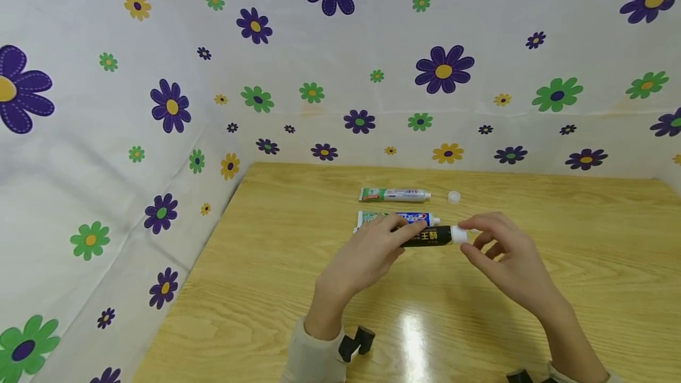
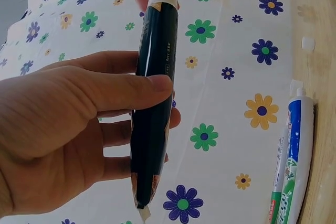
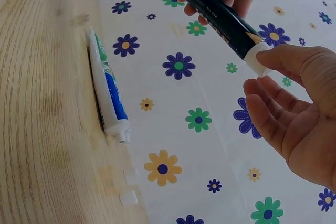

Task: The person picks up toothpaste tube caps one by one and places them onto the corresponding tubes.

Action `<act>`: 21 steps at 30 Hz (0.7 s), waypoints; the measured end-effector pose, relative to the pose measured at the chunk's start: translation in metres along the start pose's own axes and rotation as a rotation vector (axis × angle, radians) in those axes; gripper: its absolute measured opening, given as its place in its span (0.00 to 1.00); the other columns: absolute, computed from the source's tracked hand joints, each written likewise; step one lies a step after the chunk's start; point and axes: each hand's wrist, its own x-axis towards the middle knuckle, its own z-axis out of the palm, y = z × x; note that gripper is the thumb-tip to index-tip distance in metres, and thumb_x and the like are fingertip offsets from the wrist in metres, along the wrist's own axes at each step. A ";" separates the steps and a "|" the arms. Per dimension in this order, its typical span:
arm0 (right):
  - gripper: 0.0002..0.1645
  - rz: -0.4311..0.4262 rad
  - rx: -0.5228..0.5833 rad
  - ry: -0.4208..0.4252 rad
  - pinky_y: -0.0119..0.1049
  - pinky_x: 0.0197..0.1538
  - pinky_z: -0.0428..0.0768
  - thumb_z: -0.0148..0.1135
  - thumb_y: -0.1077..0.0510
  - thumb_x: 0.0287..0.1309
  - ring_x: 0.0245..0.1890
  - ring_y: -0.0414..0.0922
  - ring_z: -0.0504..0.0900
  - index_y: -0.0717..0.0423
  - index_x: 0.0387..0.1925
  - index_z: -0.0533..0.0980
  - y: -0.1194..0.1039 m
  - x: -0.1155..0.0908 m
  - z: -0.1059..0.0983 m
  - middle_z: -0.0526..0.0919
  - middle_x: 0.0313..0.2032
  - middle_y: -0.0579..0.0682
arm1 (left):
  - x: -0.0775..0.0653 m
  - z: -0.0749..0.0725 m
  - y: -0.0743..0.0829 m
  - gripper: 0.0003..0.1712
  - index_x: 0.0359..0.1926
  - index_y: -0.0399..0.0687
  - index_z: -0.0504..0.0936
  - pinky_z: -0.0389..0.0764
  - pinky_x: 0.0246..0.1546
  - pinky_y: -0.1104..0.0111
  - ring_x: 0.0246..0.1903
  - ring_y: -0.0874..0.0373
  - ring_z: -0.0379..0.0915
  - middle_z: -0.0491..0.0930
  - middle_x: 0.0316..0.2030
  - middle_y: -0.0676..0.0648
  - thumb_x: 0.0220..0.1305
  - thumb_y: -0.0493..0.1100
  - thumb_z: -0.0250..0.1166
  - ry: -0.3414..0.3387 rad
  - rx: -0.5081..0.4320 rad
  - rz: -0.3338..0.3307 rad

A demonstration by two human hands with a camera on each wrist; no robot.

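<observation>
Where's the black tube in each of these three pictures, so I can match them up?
Head: the black tube lies right of centre, below mid-height.
Left wrist: slightly left of centre, running nearly upright from near the top to near the bottom.
Right wrist: upper right, slanting from the top edge down to the right.
Shared landmark: the blue-and-white tube lying on the table.

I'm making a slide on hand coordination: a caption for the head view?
Left hand holds a black tube; right hand pinches its cap; two more tubes lie beyond.
</observation>
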 end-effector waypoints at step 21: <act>0.27 0.005 0.045 0.048 0.26 0.26 0.76 0.66 0.79 0.51 0.27 0.36 0.78 0.56 0.50 0.78 -0.005 -0.001 0.008 0.77 0.45 0.43 | -0.002 -0.011 0.008 0.29 0.67 0.56 0.73 0.79 0.49 0.62 0.51 0.54 0.76 0.79 0.51 0.49 0.67 0.33 0.63 0.021 0.076 -0.028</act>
